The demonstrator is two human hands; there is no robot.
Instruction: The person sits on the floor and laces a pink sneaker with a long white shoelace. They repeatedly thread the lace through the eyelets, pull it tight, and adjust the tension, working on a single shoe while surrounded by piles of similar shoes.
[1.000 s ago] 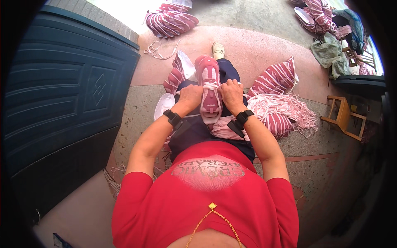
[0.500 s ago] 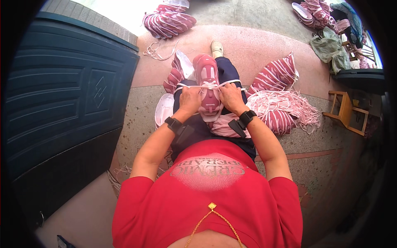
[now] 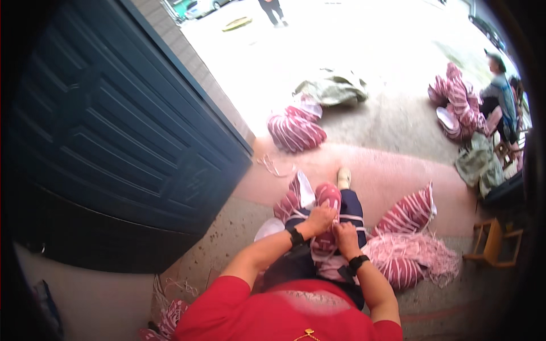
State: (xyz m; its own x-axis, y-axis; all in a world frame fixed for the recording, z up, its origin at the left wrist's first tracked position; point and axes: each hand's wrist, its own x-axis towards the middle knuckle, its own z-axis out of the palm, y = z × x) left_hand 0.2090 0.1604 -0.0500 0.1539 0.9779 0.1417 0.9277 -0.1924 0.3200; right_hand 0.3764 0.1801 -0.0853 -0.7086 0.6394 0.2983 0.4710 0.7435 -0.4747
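A pink and dark-rose shoe upper (image 3: pixel 325 245) lies lengthwise on my lap, between my thighs. My left hand (image 3: pixel 320 220) is closed over its lacing area, fingers pinched. Close beside it, my right hand (image 3: pixel 345 238) pinches at a pale shoelace (image 3: pixel 335 220) on the middle of the shoe; the fingers hide most of the lace. I cannot make out what the left fingertips grip. A pale band (image 3: pixel 354 217) crosses my dark trousers at the thighs. Bundled striped rose uppers (image 3: pixel 289 206) rest beside my left leg.
To my right lie a striped bundle (image 3: pixel 406 209) and a heap of pink laces (image 3: pixel 424 253), near a small wooden stool (image 3: pixel 493 244). A dark blue door (image 3: pixel 125 148) stands left. Ahead are another bundle (image 3: pixel 296 132) and a grey-green sack (image 3: pixel 333 90). A person (image 3: pixel 500 94) sits far right.
My hands, earlier apart with laces drawn out to both sides, have come together over the shoe. The view has tilted up and turned, showing more of the yard and a seated person.
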